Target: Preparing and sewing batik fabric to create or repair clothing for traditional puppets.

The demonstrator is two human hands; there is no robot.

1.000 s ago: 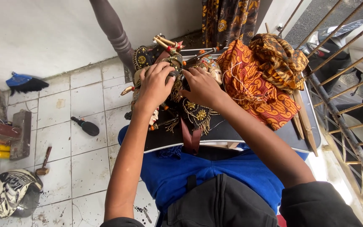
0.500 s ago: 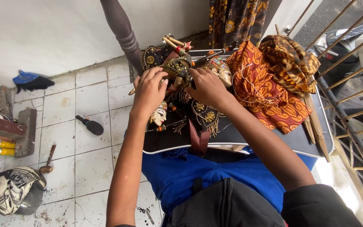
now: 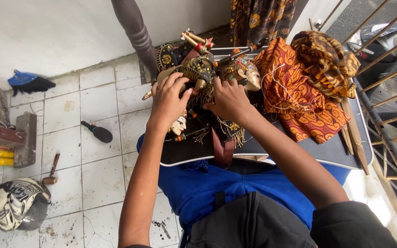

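A pile of ornate rod puppets [image 3: 198, 73] in black, gold and red lies on a dark board with a white rim [image 3: 272, 151] across my lap. My left hand [image 3: 168, 98] grips the puppet pile from the left, fingers curled over a gold-trimmed piece. My right hand [image 3: 228, 98] presses on the same pile from the right, beside a painted puppet head [image 3: 249, 73]. A pale puppet face [image 3: 178, 125] shows under my left hand. Orange and brown batik cloths [image 3: 299, 96] lie to the right on the board.
White tiled floor [image 3: 97, 165] at left holds a helmet [image 3: 17, 204], a small hammer [image 3: 50, 170], a black microphone-like tool [image 3: 97, 133], a blue brush [image 3: 28, 82] and wood blocks [image 3: 5, 135]. A dark turned post [image 3: 134, 32] stands behind. Metal railing [image 3: 391, 138] runs along the right.
Both hands have shifted a little on the puppet pile, still gripping it. The view has tilted slightly, bringing the puppets lower in frame.
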